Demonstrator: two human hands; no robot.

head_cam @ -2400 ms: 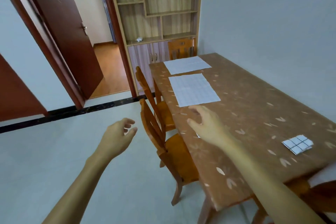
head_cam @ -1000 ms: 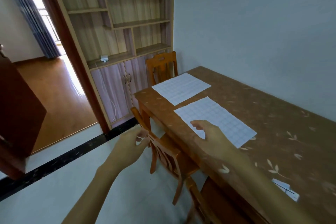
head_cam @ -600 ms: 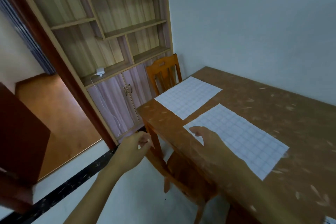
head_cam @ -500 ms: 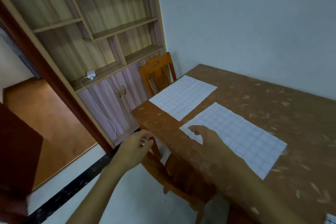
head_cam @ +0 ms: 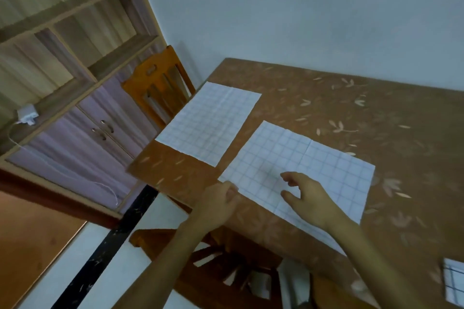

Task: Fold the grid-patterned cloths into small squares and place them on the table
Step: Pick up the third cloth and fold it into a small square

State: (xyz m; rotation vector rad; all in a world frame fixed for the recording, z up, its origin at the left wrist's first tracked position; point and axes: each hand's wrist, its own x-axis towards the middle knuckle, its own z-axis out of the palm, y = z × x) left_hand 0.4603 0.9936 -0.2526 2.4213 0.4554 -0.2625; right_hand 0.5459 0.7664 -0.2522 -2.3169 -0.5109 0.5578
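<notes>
Hovering over the near grid cloth, your right hand has thumb and fingers apart and loosely curved, with nothing between them. Whether the fingertips touch the fabric does not show.

Your left hand sits at that cloth's near-left corner, by the table edge, fingers curled inward. Blur hides the fingertips, so you cannot tell from this view whether they pinch the corner.

Cloth status:
- Near grid cloth: spread flat on the brown leaf-print table, 2 crease lines crossing it.
- Far grid cloth: also flat and unfolded, just beyond the near one, with a strip of bare table between them.
- Folded cloth: a small square on the table at the lower right, well apart from the other 2 and cut off by the frame edge.

Surroundings: 1 wooden chair stands at the table's end beside the far cloth; a 2nd chair is below your forearms. A shelf cabinet stands at left, with a white charger and its cable on the ledge.
</notes>
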